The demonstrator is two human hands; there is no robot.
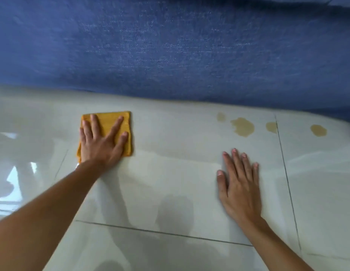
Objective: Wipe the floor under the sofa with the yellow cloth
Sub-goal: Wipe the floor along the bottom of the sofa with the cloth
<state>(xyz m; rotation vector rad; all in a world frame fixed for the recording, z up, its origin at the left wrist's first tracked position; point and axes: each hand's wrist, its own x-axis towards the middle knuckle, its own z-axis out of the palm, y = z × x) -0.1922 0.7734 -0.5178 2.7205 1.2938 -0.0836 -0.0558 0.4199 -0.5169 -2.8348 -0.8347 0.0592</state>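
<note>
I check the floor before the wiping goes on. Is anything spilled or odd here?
Yes. Four brownish stains sit on the pale floor near the sofa edge, like a spilled liquid. They lie beyond the right hand, apart from the cloth under the left hand.

glossy pale tiled floor point(170, 192) with dark grout lines reflects window light.

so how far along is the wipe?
Done: nothing clearly; the tile around the cloth looks clean, but whether it was wiped cannot be told. In hand: left hand pressed flat on the folded cloth near the sofa edge; right hand braced on bare floor. Left: four brown spills to the right, untouched.
</note>
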